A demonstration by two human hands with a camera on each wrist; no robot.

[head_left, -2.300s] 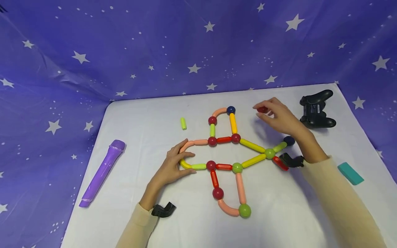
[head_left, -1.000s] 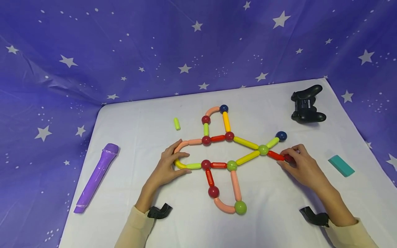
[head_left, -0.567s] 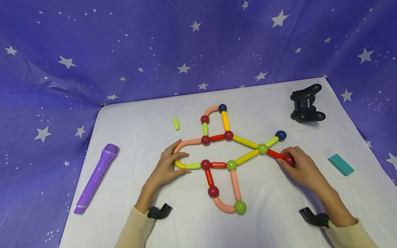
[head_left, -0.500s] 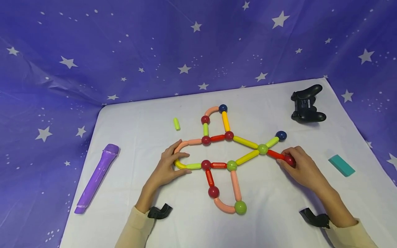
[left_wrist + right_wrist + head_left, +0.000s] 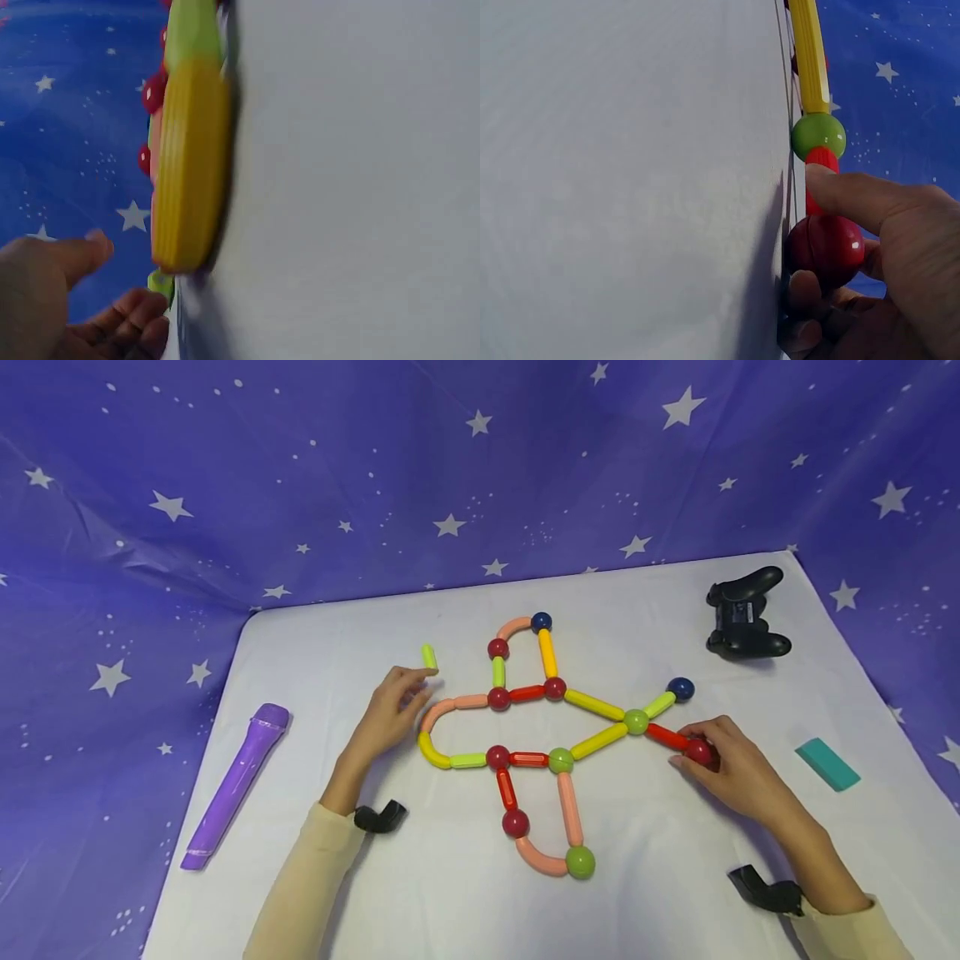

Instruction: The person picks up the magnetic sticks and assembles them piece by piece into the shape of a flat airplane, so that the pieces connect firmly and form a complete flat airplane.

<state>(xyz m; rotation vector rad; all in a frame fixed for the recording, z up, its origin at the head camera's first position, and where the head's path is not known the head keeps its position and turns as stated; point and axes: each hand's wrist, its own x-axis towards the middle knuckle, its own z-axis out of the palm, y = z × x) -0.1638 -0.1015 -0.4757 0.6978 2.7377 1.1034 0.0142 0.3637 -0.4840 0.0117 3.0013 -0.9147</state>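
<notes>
A flat figure of magnetic sticks and balls lies on the white table; its left end is a curved yellow stick (image 5: 431,750) joined to a curved pink one. Its right end forks from a green ball (image 5: 636,721) into a red stick (image 5: 666,736) and a light green stick tipped by a dark blue ball (image 5: 680,689). My right hand (image 5: 738,772) holds the dark red ball (image 5: 829,249) at the red stick's end, thumb by the stick. Up and left of the curve, my left hand (image 5: 386,714) reaches with loose fingers towards a loose light green stick (image 5: 428,656), its fingertips at the near end.
A purple toy microphone (image 5: 238,785) lies at the left. At the back right rests a black game controller (image 5: 746,614), with a teal block (image 5: 828,764) nearer me. A purple star-patterned cloth (image 5: 450,468) hangs behind the table.
My right hand has carried the dark red ball down to the red stick's end. My left hand has let go of the curved end and moved up towards the loose light green stick.
</notes>
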